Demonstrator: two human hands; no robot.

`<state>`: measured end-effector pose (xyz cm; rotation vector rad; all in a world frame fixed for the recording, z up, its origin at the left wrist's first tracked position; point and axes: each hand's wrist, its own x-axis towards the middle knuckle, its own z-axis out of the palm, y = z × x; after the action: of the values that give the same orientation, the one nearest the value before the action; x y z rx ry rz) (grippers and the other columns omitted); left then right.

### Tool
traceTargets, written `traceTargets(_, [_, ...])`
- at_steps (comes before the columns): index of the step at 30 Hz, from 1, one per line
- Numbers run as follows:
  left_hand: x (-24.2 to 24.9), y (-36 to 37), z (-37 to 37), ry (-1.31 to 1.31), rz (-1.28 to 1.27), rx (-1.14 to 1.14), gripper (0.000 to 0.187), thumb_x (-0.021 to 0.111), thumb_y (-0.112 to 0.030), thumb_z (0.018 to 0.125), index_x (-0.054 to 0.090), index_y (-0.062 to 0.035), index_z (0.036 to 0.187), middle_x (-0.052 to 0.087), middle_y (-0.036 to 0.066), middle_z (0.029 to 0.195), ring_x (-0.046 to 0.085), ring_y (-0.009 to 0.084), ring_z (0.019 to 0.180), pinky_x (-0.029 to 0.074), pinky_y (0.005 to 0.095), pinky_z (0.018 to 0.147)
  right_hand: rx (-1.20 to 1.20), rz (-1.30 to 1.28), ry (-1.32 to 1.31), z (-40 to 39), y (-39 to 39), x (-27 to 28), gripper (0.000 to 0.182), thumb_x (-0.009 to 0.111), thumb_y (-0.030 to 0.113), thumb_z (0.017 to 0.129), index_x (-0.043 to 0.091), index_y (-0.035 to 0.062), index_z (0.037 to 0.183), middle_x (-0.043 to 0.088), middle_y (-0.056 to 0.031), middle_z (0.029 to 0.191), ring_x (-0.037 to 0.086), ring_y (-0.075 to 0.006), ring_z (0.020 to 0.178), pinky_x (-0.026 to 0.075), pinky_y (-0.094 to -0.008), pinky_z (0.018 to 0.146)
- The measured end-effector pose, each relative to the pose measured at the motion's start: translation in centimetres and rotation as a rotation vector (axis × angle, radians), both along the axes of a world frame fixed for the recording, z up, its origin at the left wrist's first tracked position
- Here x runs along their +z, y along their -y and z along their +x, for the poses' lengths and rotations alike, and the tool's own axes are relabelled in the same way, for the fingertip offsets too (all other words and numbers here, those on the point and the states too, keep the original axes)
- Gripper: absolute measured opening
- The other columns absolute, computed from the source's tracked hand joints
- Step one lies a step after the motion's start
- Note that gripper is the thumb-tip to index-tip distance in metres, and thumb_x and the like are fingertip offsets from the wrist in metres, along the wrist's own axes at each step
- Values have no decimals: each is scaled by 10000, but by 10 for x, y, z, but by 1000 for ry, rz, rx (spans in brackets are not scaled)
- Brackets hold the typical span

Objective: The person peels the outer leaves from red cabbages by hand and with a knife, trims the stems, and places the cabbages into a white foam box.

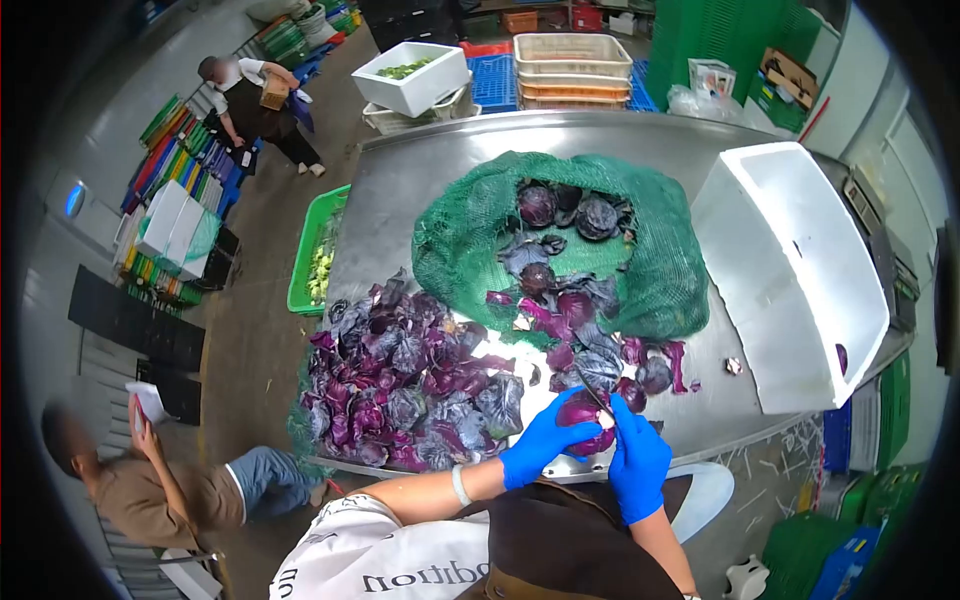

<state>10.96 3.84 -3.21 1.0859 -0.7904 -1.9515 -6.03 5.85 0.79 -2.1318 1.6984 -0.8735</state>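
My left hand [540,440], in a blue glove, is wrapped round a purple cabbage [580,409] at the table's near edge. The cabbage's pale cut stem faces my right hand [638,462], also gloved in blue. That hand is closed on a knife [592,389], whose thin dark blade lies over the cabbage; its handle is hidden. Just beyond are more small cabbages [654,375] and loose leaves. A large heap of purple trimmed leaves [400,375] lies to the left. Ahead, an opened green mesh sack [455,235] holds several cabbages [597,217].
A white foam box [740,260] stands on the steel table [390,200] at the right. A green crate [300,265] sits beyond the left edge. Stacked crates [572,55] and another foam box [415,85] stand behind. Two people [255,105] are on the left side.
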Motion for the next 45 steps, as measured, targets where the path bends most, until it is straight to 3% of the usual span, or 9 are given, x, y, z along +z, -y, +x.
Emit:
traceTargets(6, [-1,-3,7,-1,74,9,756,741,-278,829,337,-94,1441,543,104,1270,605,199,1071,574,291,713,5,93,176,4,2,-8,369,516,-13,891,623,84,1231,674,-171,994,665,-279,790,514,-340,716])
traceTargets(13, [11,-17,13,214,-306,-243,858,797,-207,717,351,-48,1432,505,102,1342,480,203,1247,362,354,1070,-127,449,584,-31,27,-62,277,496,136,979,595,30,1215,635,-59,760,559,-104,631,458,-284,572])
traceTargets(16, [16,-4,21,102,-275,-148,940,797,-159,687,282,-57,1467,465,128,1373,451,220,1278,346,369,1084,-176,539,821,-22,35,-24,327,720,169,841,607,27,1113,609,11,808,508,-59,668,435,-240,612])
traceTargets(24, [30,10,42,-253,-96,-160,888,802,-241,665,369,-57,1417,483,107,1365,463,236,1269,354,378,1084,-370,456,687,-45,56,-64,359,733,244,829,643,51,1118,678,-59,864,630,-128,729,503,-302,649])
traceTargets(27, [19,25,55,193,-238,-151,763,767,-265,682,466,-30,1343,536,92,1301,506,212,1213,376,356,1052,-7,107,270,-45,28,-55,327,696,241,840,634,126,1140,686,-54,913,657,-199,751,516,-345,659])
traceTargets(33, [11,30,61,189,-150,-187,664,724,-184,729,482,-22,1325,574,85,1249,542,182,1155,395,335,1028,393,74,-120,-56,17,1,350,661,223,836,636,162,1179,635,-63,791,616,-275,680,477,-386,571])
traceTargets(39, [23,33,64,175,-198,-339,691,763,-84,745,462,-47,1365,552,87,1285,525,179,1174,425,324,998,303,18,-116,-54,15,-5,322,631,141,864,647,128,1185,663,-71,837,644,-220,714,500,-349,618])
traceTargets(42, [33,30,62,174,-247,-376,685,760,-127,738,466,-38,1350,554,85,1279,514,180,1191,413,338,1012,-159,375,458,-52,21,-5,282,618,125,889,661,85,1165,688,-87,926,663,-159,775,514,-310,683])
traceTargets(45, [35,30,54,90,-215,-416,664,759,-147,746,473,-35,1334,548,78,1282,503,175,1201,409,342,1010,156,183,358,-21,11,17,239,633,159,885,661,110,1117,683,-83,987,676,-194,782,532,-305,678])
